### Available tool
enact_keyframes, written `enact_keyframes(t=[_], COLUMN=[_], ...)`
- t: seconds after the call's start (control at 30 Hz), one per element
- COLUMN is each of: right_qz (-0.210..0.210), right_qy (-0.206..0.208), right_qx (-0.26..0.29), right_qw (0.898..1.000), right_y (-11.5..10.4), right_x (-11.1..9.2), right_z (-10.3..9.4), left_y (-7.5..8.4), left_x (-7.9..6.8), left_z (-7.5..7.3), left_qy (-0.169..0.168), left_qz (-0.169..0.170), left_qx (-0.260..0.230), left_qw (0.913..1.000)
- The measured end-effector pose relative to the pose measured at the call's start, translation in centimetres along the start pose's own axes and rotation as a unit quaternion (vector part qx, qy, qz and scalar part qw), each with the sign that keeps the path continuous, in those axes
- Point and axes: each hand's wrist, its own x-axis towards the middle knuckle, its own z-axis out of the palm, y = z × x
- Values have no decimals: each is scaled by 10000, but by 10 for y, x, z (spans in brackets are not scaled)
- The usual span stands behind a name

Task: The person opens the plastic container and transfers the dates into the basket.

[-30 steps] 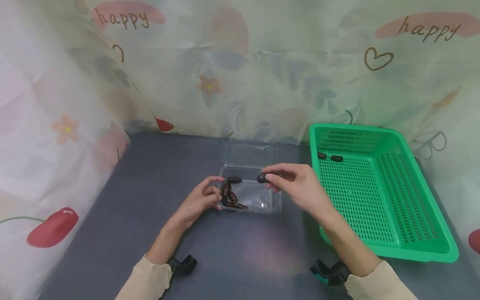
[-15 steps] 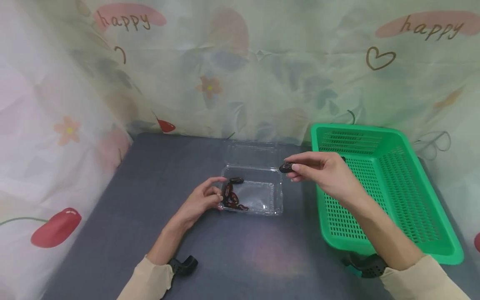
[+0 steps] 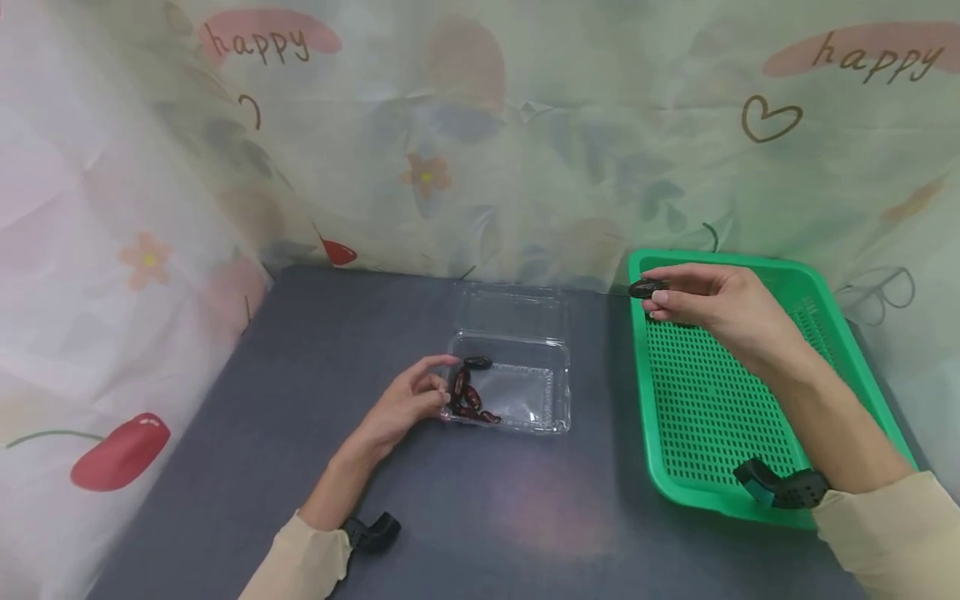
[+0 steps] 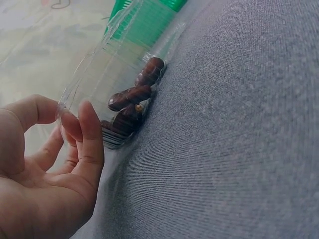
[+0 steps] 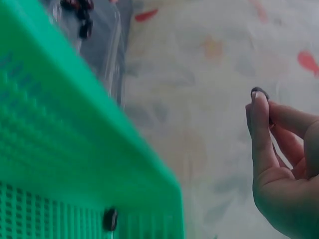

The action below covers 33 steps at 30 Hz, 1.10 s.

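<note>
My right hand (image 3: pixel 727 317) pinches a dark brown date (image 3: pixel 643 288) between thumb and fingers, over the far left rim of the green plastic basket (image 3: pixel 654 462). In the right wrist view only the tip of this date (image 5: pixel 259 90) shows past the thumb. With my left hand (image 3: pixel 405 404) I hold the left rim of a clear plastic box (image 3: pixel 521 392), whose lid (image 3: pixel 513 312) lies folded back behind it. Several glossy dates (image 3: pixel 471 397) are gathered along the box's left side.
A dark date (image 5: pixel 110 219) lies inside the basket in the right wrist view. The basket stands on the right of the grey cloth-covered table (image 3: pixel 300 333). A patterned sheet (image 3: pixel 525 167) hangs behind and at the sides.
My right hand has carried the date from above the box to the right and away from me, up to the basket. The left hand has kept its hold on the box rim.
</note>
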Motion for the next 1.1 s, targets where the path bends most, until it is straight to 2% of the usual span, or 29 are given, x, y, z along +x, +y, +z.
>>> enact_keyframes(t=[0.13,0.27,0.37,0.47,0.73,1.1], right_qz=[99,110,116,167,469,728], right_qy=[23,36,104,210,497,844], right_qx=[-162,378,1005,1250,825,1348], right_qw=[9998,9992,9948,9918,9942,9846], right_y=[13,32,46,58,83,114], right_x=[8,15,20,23,25,28], right_z=[-21,-39,-51,-62,-83,-100], left_y=[1,2,1,0,-1,-1], left_x=[0,-1,-1,0,1,0], left_z=[1,1,0,0,0,0], left_qy=[-18,5,11,10,-16,35], left_qz=[-24,-49,-64,-69,-56,-85], left_qx=[-7,40,64,64,-3,73], left_qw=[10000,10000,10000,10000,10000,9999])
